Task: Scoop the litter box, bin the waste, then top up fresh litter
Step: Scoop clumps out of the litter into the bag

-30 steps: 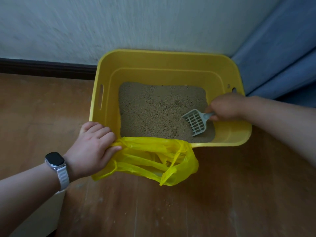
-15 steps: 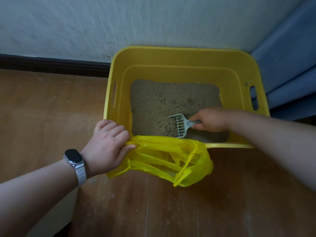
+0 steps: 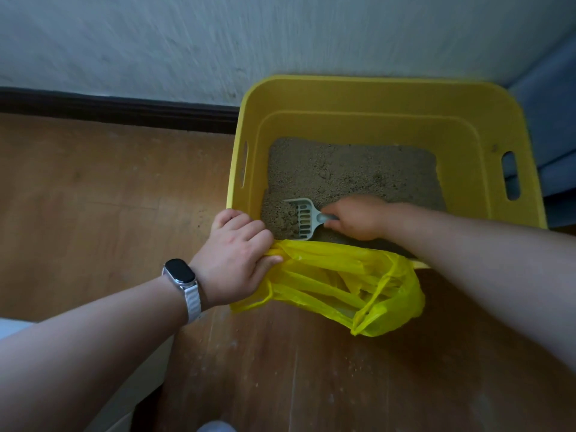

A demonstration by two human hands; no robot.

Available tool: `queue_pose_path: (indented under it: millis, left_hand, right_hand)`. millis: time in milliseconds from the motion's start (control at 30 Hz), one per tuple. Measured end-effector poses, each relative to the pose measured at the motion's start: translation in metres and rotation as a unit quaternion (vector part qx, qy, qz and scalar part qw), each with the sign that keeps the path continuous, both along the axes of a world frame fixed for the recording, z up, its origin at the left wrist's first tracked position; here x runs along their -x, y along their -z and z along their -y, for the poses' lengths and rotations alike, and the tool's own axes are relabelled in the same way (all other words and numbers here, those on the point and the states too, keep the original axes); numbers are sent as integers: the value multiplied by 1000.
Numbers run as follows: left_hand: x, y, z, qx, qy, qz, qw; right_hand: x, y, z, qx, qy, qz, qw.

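1. The left grip (image 3: 237, 260) is clutching the yellow bag (image 3: 343, 282) at the litter box's (image 3: 374, 85) near rim.
2. The right grip (image 3: 358, 218) is holding the scoop (image 3: 304, 218) in the litter (image 3: 352, 169), near-left corner.
3. The litter box is sitting at the floor's (image 3: 109, 198) far edge.

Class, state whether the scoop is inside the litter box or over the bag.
Inside: the scoop sits in the litter, right hand gripping its handle; the bag hangs outside the box.
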State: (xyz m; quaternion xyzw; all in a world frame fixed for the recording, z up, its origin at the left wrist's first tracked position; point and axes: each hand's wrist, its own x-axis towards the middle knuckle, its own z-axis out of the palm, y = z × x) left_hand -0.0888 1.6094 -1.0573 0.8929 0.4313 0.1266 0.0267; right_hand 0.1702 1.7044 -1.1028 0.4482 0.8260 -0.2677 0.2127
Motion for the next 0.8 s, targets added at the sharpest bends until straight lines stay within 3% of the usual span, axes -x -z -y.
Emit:
queue_pose_path:
  millis: [500,800]
  left_hand:
    - [1,-3,2,32,-6,-19,999]
    - [0,-12,1,61,0,-17,998]
  right_hand:
    - [0,-8,17,54,135,-123,982]
    - [-27,-54,33,-16,215,-166,962]
